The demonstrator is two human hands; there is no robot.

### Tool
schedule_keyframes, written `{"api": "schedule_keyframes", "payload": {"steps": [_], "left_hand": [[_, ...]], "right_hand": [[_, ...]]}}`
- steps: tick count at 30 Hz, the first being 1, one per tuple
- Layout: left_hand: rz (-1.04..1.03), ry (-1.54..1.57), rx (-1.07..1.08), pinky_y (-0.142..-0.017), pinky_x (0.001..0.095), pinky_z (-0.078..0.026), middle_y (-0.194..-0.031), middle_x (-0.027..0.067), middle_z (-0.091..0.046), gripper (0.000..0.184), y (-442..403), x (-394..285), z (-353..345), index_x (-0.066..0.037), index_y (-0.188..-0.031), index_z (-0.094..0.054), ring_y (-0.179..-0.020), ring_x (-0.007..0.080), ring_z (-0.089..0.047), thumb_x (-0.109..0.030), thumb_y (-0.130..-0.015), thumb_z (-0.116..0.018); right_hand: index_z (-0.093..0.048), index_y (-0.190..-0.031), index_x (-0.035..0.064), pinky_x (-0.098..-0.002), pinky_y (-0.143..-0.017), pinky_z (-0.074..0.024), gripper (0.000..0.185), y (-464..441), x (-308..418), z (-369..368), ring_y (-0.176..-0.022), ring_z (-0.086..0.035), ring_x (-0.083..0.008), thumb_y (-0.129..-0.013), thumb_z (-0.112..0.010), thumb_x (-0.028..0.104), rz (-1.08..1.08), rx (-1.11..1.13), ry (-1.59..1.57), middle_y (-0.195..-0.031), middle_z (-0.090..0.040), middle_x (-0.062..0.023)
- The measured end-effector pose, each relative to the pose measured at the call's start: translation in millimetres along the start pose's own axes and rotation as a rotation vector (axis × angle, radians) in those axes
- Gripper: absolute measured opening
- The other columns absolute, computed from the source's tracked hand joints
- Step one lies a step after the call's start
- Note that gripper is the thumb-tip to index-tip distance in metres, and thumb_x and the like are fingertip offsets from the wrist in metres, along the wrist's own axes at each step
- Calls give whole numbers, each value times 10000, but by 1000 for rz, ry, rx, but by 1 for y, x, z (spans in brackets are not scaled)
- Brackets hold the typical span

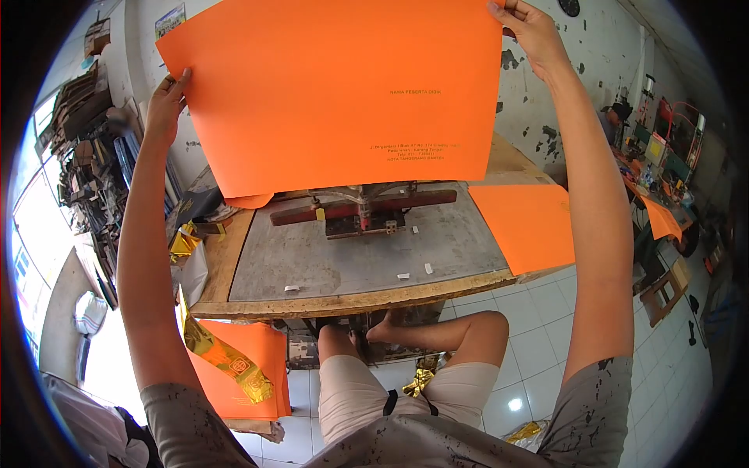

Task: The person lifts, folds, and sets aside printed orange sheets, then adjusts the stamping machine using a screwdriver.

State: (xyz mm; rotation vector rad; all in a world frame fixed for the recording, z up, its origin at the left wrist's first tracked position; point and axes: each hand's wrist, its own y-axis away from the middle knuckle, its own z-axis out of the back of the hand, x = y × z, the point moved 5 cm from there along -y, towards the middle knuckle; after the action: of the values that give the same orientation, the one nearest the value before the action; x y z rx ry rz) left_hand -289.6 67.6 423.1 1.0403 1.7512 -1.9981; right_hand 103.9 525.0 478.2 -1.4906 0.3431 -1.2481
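A large orange printed sheet [328,101] is held up in front of me, with small dark lettering on its right half. My left hand [166,105] pinches its left edge between thumb and fingers. At the upper right corner, my right hand [534,35] grips the same sheet. Below the sheet a press [363,210] with a dark red bar stands on a grey metal plate [312,265]; its upper part is hidden behind the orange sheet. Another orange sheet [527,226] lies at the right side of the table.
Small white pieces [428,268] lie on the plate. At lower left is a stack of orange sheets [234,370] with gold foil [234,363] over it. More gold foil [421,378] rests by my lap. A person [616,117] is at a cluttered bench on the right.
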Motion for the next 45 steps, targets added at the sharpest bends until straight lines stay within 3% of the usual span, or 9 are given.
{"api": "schedule_keyframes", "payload": {"steps": [34,45], "left_hand": [[-9,-18,-1,-946,265,-474,-1112,-11,-705,419,-4,3,7,-90,-1192,-652,-1036,73,-642,-412,-934,-725],[-13,-20,1,-944,272,-472,-1118,1,-699,438,-2,2,4,-80,-1207,-645,-1032,85,-640,-414,-935,-725]], "right_hand": [[-723,-1019,22,-322,-805,-537,180,-3,-1,0,-856,-685,-153,-977,-693,194,21,39,-55,-907,-722,-40],[-729,-996,32,-320,-800,-529,180,5,8,2,-820,-675,-148,-982,-686,206,4,22,6,-888,-719,-35]]}}
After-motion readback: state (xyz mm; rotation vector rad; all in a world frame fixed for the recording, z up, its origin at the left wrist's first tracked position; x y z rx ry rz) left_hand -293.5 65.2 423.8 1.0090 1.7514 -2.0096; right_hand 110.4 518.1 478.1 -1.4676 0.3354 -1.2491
